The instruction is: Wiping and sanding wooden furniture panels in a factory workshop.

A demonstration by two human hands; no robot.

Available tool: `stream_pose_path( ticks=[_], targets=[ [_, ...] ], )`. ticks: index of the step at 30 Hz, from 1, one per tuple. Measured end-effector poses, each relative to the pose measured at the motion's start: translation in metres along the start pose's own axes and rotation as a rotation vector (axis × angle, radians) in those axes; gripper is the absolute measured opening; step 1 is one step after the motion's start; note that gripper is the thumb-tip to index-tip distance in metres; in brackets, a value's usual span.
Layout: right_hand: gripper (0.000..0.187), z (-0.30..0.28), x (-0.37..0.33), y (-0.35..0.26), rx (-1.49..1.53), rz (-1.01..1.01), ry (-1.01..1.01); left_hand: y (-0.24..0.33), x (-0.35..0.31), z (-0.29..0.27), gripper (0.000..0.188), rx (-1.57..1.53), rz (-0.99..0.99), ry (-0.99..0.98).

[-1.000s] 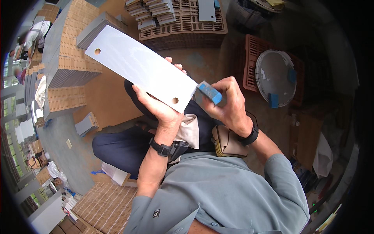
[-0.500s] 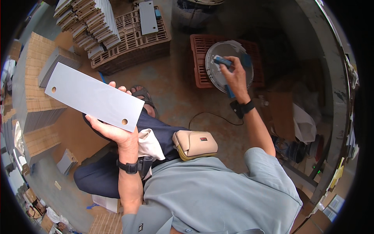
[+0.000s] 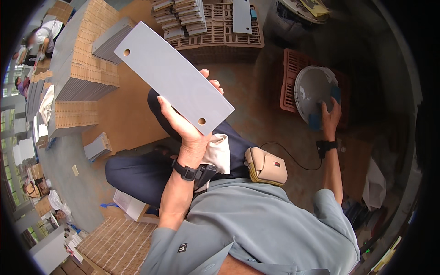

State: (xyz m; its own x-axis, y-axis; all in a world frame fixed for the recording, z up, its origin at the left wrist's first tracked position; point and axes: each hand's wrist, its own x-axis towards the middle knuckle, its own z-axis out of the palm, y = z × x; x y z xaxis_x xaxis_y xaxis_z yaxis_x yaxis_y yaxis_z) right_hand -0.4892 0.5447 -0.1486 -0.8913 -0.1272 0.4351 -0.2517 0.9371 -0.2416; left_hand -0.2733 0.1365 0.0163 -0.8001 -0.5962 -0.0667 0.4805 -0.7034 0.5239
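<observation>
My left hand (image 3: 185, 121) is closed around a long pale grey panel (image 3: 172, 78), its thumb on one edge and fingertips on the other. The panel is tilted and has a round hole near each end. Over on the right, my right hand (image 3: 331, 120) reaches into a round pail (image 3: 300, 98) of greyish-white paste or paint. Its fingers are bent down into the pail, and whatever is between them is hidden. Two blue pieces (image 3: 314, 121) (image 3: 336, 94) show at the pail's rim, on either side of that hand.
The pail stands on a reddish plastic crate (image 3: 288, 85). Stacked panels (image 3: 190, 18) and one single panel (image 3: 241, 16) lie on a brown slatted crate (image 3: 222, 36). Tall board stacks (image 3: 87, 68) rise at left. A beige pouch (image 3: 266, 167) rests at my waist; people (image 3: 46, 34) are far left.
The view has swung, so everything sits further right. My right hand has lowered toward the pail's near side; the blue block it held no longer shows. My left hand still holds the panel, now steeper.
</observation>
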Motion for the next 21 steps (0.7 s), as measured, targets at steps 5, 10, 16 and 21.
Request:
stream_pose_path(
  ticks=[5,10,16,21],
  targets=[
    [0.024,-0.120,-0.003,-0.212,0.781,-0.540,-0.421,0.005,0.004,-0.004,0.085,-0.073,-0.005,0.010],
    [0.071,-0.153,-0.056,-0.304,0.865,-1.208,-0.868,0.007,0.002,-0.006,0.085,-0.069,0.008,-0.002],
    [0.045,-0.128,-0.069,-0.328,0.626,-1.417,-0.719,0.031,-0.008,-0.022,0.086,-0.052,0.135,-0.020],
    [0.038,-0.123,-0.068,-0.326,0.680,-1.239,-0.767,0.072,-0.020,-0.045,0.089,0.027,0.297,0.043]
  ],
)
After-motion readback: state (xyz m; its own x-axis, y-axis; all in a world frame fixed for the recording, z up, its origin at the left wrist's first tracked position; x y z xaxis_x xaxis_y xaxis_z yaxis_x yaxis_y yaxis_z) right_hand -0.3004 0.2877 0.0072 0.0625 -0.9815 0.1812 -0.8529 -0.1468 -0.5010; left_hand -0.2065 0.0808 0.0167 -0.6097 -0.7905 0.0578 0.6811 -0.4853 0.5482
